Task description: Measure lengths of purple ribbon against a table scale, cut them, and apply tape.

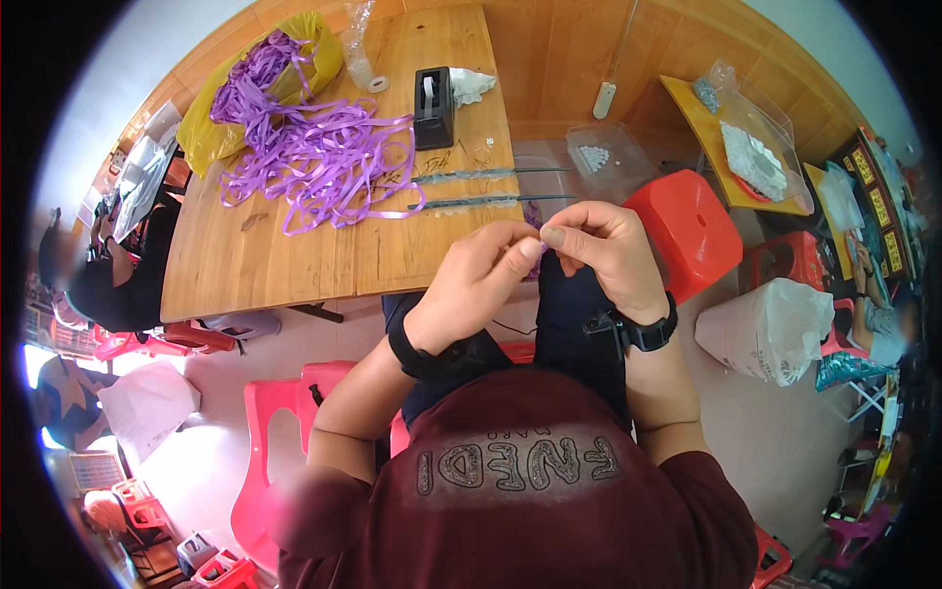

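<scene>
My left hand (479,275) and my right hand (610,253) meet above my lap, just off the table's right edge. Both are closed in a pinch, thumbs against fingers, with the fingertips almost touching. What lies between them is too small to make out. A bit of purple (533,212) shows just beyond the fingertips. On the table, a loose tangle of purple ribbon (324,162) spills out of a yellow plastic bag (201,133). Two thin dark rods with clear strips (466,202) stick out over the table edge, close to my hands.
A black tape dispenser (433,123), white tissue (473,85) and a clear tape roll (377,84) are on the wooden table (294,265). To the right stand a red stool (687,236), a clear box (613,147) and a white sack (770,329). Other people sit at both sides.
</scene>
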`<move>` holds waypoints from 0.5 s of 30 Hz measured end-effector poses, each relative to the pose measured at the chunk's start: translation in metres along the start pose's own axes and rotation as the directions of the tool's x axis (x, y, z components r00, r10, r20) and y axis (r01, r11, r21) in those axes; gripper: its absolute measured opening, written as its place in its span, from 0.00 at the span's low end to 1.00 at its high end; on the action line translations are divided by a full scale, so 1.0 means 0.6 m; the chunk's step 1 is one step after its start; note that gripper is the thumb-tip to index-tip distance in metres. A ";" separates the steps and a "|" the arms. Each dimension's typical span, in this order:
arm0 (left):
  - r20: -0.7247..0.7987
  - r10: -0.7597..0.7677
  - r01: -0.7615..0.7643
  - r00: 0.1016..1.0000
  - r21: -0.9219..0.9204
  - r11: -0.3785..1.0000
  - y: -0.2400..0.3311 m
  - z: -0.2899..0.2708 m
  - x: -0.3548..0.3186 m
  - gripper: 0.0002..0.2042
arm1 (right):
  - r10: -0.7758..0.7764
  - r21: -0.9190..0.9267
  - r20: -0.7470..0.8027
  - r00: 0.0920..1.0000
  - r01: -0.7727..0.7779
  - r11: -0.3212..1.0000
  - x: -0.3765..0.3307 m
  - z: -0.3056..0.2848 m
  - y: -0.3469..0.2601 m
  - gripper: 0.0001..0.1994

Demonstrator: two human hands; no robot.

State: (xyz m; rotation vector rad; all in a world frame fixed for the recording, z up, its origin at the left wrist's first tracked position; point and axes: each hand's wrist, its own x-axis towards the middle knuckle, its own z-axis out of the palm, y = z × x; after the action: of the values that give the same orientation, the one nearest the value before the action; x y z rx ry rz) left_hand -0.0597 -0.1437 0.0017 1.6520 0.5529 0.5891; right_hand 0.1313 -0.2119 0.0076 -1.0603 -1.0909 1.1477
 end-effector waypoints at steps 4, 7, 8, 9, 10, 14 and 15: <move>-0.066 0.225 -0.189 0.972 0.342 0.920 -0.019 0.001 -0.014 0.12 | 0.077 -0.062 -0.027 0.997 -0.078 0.995 0.006 0.012 -0.006 0.08; -0.065 0.131 -0.115 0.989 0.204 0.972 -0.024 -0.004 -0.020 0.12 | 0.093 -0.058 -0.022 0.995 -0.094 0.994 0.008 0.018 -0.003 0.08; -0.037 0.003 0.000 0.999 0.076 0.997 -0.025 -0.006 -0.022 0.12 | 0.095 -0.060 -0.020 0.995 -0.096 0.994 0.008 0.018 0.000 0.08; -0.039 0.002 0.001 0.999 0.074 0.997 -0.023 -0.007 -0.023 0.12 | 0.075 -0.063 -0.002 0.997 -0.075 0.995 0.008 0.018 0.003 0.08; -0.020 0.009 -0.008 1.000 0.066 0.998 -0.021 -0.007 -0.025 0.12 | 0.054 -0.066 0.016 0.998 -0.053 0.996 0.008 0.018 0.005 0.08; -0.021 0.007 -0.004 1.000 0.101 0.995 -0.028 -0.008 -0.027 0.12 | 0.070 -0.083 0.027 0.997 -0.067 0.994 0.009 0.017 0.011 0.09; -0.020 0.004 -0.002 1.000 0.100 0.995 -0.031 -0.008 -0.026 0.12 | 0.080 -0.001 -0.013 0.997 -0.080 0.997 0.011 0.017 0.011 0.09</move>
State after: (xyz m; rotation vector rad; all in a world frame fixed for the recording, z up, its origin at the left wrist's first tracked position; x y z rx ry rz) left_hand -0.0753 -0.1475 -0.0174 1.7434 0.6032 0.5896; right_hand 0.1210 -0.2040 0.0035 -1.1197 -1.0474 1.2021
